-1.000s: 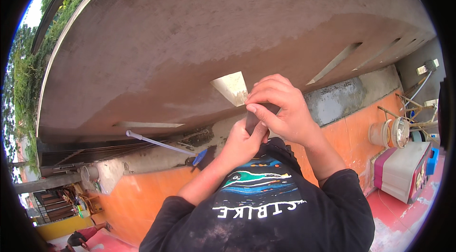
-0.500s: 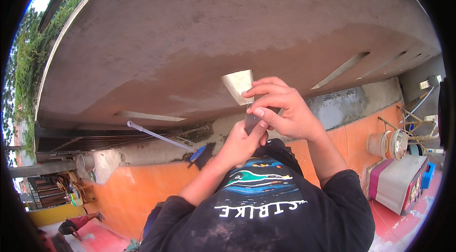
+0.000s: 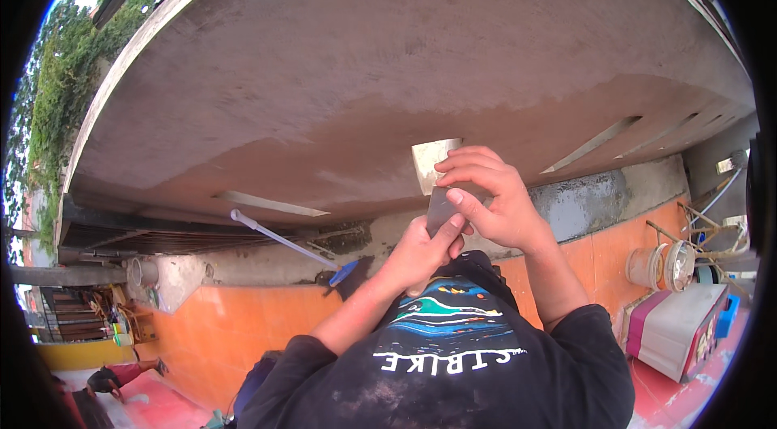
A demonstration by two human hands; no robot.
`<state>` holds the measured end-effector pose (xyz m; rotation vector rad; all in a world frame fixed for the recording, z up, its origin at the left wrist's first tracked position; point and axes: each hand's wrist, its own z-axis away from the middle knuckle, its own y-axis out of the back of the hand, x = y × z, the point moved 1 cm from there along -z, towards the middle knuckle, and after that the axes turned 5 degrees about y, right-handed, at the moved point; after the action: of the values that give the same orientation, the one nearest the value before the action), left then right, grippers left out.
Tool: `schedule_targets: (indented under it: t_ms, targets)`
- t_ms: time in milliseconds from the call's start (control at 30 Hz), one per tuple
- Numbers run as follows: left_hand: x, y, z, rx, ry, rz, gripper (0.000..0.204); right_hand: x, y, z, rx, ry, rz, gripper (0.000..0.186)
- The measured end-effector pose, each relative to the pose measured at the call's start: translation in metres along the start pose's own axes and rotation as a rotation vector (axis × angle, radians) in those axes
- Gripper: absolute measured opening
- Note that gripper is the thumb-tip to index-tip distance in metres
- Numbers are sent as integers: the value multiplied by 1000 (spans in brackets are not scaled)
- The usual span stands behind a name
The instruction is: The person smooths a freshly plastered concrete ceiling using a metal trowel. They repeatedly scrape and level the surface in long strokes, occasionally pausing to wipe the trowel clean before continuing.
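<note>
In front of my chest, my left hand [image 3: 421, 255] is closed round the lower end of a dark, flat, straight-edged object [image 3: 440, 209], its thumb lying on the face. The object looks like a phone or a flat blade; I cannot tell which. Beside it, my right hand [image 3: 506, 206] has its fingers stretched out and apart. The right thumb tip is close to the object's right edge, and whether it touches is unclear. Beyond the fingertips is a pale opening [image 3: 429, 163] in a grey-brown plastered wall [image 3: 453, 40], partly covered by my right fingers.
A blue-headed broom [image 3: 344, 272] with a pale handle leans at the left. Orange sheeting [image 3: 267, 316] runs along the wall's foot. At right are buckets [image 3: 678, 265], a grey box-shaped item [image 3: 673, 328] and wooden poles. Another person [image 3: 117, 376] is at far lower left.
The view has shifted a little, so the wall opening sits farther right and lower. The dark object shows more of its face now. My left hand keeps its hold.
</note>
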<state>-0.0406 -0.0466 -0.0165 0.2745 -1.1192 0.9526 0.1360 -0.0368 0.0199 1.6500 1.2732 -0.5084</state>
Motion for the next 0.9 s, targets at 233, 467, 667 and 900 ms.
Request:
schedule_targets:
  t_ms: [233,467,667,900]
  targets:
    - [27,22,2,-57,-8,109,51,18,-38,16,500,-299,-497,38]
    - [58,36,-14,-91,-109,129,70,5,-103,60,-95,-354,-505,48]
    - [72,36,-30,-74,-168,100,69,-5,-136,58,202,-384,-874,42]
    - [72,33,-40,-89,-113,177,64,-3,-140,49,324,-357,-758,44]
